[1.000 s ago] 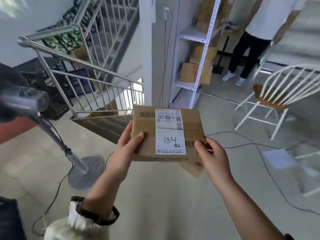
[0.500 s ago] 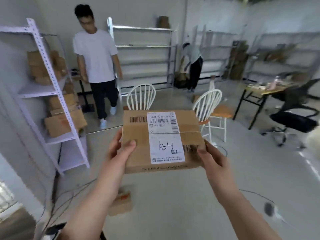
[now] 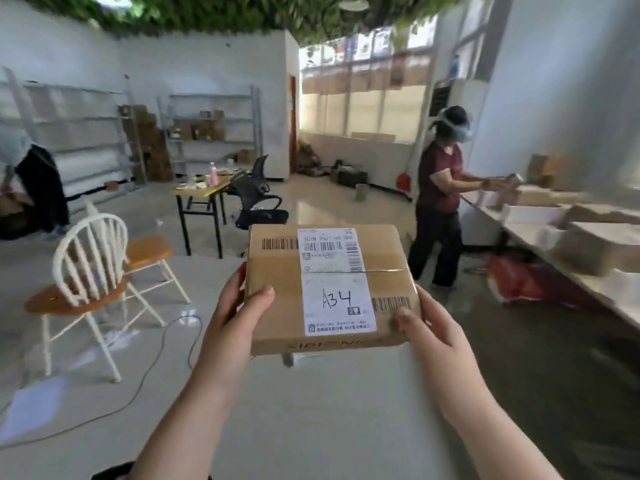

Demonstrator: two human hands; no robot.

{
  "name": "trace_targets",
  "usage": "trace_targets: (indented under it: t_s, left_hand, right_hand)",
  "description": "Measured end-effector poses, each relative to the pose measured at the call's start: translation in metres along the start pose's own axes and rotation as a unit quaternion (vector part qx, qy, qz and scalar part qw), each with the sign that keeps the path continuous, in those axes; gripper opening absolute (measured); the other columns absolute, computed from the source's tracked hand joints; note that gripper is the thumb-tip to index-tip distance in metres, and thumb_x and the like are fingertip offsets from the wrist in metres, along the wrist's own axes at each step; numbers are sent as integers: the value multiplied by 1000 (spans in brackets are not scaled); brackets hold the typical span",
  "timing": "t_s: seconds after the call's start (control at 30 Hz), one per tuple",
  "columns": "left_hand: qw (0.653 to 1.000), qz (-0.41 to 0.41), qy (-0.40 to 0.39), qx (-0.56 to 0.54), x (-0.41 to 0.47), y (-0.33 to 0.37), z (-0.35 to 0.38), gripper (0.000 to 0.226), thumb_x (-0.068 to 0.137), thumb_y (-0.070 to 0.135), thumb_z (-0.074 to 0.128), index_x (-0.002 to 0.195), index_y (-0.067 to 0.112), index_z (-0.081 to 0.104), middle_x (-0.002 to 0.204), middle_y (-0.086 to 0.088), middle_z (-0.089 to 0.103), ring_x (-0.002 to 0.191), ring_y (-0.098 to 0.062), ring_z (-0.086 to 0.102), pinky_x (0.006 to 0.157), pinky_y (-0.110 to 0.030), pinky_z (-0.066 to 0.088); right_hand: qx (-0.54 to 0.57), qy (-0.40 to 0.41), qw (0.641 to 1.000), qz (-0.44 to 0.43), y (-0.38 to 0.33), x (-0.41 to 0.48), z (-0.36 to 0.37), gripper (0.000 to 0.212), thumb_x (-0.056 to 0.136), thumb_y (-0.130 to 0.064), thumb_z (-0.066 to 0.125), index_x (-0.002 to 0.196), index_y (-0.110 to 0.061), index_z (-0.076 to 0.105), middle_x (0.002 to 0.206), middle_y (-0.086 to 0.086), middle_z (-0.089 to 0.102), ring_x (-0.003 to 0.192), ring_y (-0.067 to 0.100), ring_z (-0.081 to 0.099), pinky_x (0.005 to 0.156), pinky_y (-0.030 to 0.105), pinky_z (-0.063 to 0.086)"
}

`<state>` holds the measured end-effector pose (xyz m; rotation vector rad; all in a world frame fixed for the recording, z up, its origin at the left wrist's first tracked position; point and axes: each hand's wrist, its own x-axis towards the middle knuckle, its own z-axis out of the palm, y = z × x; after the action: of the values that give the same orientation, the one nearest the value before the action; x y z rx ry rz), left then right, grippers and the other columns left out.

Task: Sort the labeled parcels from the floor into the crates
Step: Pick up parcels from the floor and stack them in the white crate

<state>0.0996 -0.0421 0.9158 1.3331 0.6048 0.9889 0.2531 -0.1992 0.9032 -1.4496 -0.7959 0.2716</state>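
I hold a flat brown cardboard parcel (image 3: 277, 299) in front of me at chest height, level, its white label marked "A34" facing up. My left hand (image 3: 235, 313) grips its left edge, thumb on top. My right hand (image 3: 433, 327) grips the lower right corner, thumb on the top face by a barcode. No crate is in view.
Two white spindle-back chairs (image 3: 93, 271) stand at the left, with a cable (image 3: 166, 355) trailing across the floor. A yellow-topped table (image 3: 201, 188) and a black office chair (image 3: 256, 199) lie ahead. At the right, a person (image 3: 440, 202) works at a long counter (image 3: 568, 244) loaded with boxes.
My view has swung right, from the staircase and shelving to the open room with the counter. The parcel stays in both hands, held the same way.
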Motion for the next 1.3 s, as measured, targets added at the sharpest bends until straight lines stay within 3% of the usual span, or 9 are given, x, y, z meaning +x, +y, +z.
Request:
trace_targets:
  t_s: [0.2,0.3,0.43,0.53,0.7,0.83,1.0,1.13,1.3]
  left_hand:
    - [987,-32,-154,-28,-10,-32,181,40,90,28,57,125,47,53,111,23,66,104,0,60,88,-29,45]
    - [973,-43,-223,-47,-28,-47,269,39,90,27,57,125,43,54,111,16,68,102,-6,62,79,-27,46]
    - [945,-63,-315,-55,-58,-67,373,42,82,35,63,123,43,56,109,11,69,98,-8,63,75,-27,45]
    - [923,-87,-370,-58,-83,-81,439,36,86,33,61,121,42,57,108,5,68,94,-12,63,77,-33,49]
    - [859,-120,-495,-54,-121,-106,539,38,89,34,58,125,46,52,109,7,69,104,-17,63,96,-44,48]
    - [794,-144,-589,-51,-151,-123,606,39,92,29,54,128,42,49,109,8,69,103,-15,63,85,-35,49]
    - [710,-186,-678,-34,-193,-140,671,35,90,31,55,123,43,50,112,3,66,104,-18,60,75,-32,45]
    - [645,-210,-735,-25,-244,-155,703,40,88,33,57,125,45,46,113,7,63,104,-14,58,70,-28,46]
    - [594,-222,-774,4,-302,-180,728,50,89,33,56,136,39,40,117,4,63,99,-12,63,65,-22,49]
  right_hand:
    - [-102,146,984,12,-3,-15,-166,52,92,-16,54,90,-67,58,100,-17,69,106,7,58,93,29,45]
    - [-121,209,970,24,4,-27,-249,36,91,-26,56,102,-60,55,115,-12,64,114,10,55,102,39,43]
    - [-119,277,953,23,3,-55,-334,26,94,-20,53,107,-41,57,97,-21,70,95,-3,63,77,13,50]
    - [-140,336,930,38,3,-79,-385,21,92,-19,56,100,-37,64,96,-16,71,94,1,65,72,10,48]
    - [-163,472,862,82,11,-119,-451,37,71,-47,54,107,-46,60,116,-4,63,110,12,57,89,29,46]
    - [-177,563,799,116,24,-143,-485,36,84,-37,53,120,-35,56,122,-1,58,113,12,54,89,26,44]
    - [-191,663,707,158,32,-176,-511,27,94,-22,49,112,-39,59,119,-6,58,107,3,54,78,16,41]
    - [-201,718,637,198,37,-213,-523,30,93,-32,48,121,-43,53,124,-12,56,116,6,51,101,38,44]
    - [-178,751,589,240,48,-260,-546,38,92,-37,48,130,-40,48,131,-8,52,122,12,48,104,46,42]
